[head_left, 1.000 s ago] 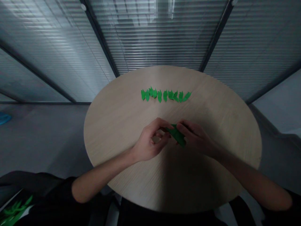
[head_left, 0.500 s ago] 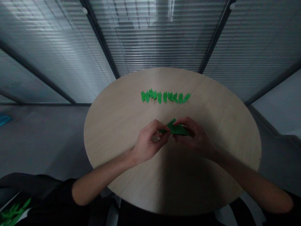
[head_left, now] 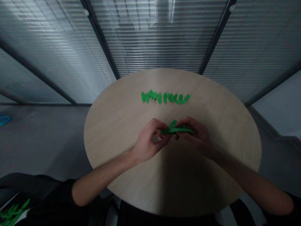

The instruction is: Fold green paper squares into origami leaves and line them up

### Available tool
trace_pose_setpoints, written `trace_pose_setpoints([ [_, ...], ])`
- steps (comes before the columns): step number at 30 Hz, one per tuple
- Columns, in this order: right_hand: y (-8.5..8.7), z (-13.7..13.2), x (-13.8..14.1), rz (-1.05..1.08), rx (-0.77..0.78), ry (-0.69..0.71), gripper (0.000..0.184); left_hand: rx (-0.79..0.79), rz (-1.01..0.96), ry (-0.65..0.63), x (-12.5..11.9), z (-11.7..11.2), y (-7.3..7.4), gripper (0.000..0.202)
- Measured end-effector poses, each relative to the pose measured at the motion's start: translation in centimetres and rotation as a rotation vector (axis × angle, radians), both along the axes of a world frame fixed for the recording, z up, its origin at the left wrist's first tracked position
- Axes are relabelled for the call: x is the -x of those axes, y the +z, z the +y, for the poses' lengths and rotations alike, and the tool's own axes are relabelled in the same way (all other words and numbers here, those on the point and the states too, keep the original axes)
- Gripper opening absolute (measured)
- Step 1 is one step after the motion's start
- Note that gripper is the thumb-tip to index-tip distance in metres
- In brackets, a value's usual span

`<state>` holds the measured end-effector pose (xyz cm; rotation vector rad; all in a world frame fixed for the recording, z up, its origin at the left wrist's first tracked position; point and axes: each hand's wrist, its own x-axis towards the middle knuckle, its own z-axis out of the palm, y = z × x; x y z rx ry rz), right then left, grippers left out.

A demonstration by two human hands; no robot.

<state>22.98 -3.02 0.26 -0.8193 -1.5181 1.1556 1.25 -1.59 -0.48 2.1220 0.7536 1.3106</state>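
Observation:
Between both hands, over the middle of the table, is a piece of folded green paper [head_left: 175, 128] with one corner sticking up. My left hand [head_left: 151, 138] pinches its left end between thumb and fingers. At the right end, my right hand [head_left: 196, 135] grips it, thumb on the near side and fingers along the far side. The underside of the paper is hidden by the fingers. Beyond the hands, a row of small green leaf-like paper pieces [head_left: 165, 97] lies on the table, several of them touching or overlapping.
The round wooden table [head_left: 113, 125] stands against glass partitions with blinds [head_left: 150, 47]. More green leaf-like pieces [head_left: 14, 212] lie at the lower left, beside dark fabric. A blue item [head_left: 4, 120] rests on the floor at far left.
The green paper has gone from a broader, flatter shape to a narrower fold. My right hand's thumb has shifted along its near edge; the row of pieces is unchanged.

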Motion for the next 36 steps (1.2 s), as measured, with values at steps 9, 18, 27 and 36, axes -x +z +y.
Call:
trace_pose_setpoints([
  [9, 0.2, -0.1, 0.1, -0.041, -0.065, -0.003, 0.011, -0.106, -0.002, -0.004, 0.1, 0.5, 0.6, 0.015],
  [18, 0.1, -0.4, 0.2, -0.21, -0.14, -0.048, 0.013, -0.138, 0.016, 0.036, 0.1, 0.3, 0.3, 0.016],
  [27, -0.8, -0.2, 0.3, -0.275, -0.319, -0.168, 0.011, -0.193, 0.022, 0.024, 0.1, 0.3, 0.3, 0.019],
  [36, -1.0, -0.2, 0.3, -0.282, -0.45, -0.22, 0.013, 0.039, -0.004, -0.036, -0.2, -0.3, 0.7, 0.015],
])
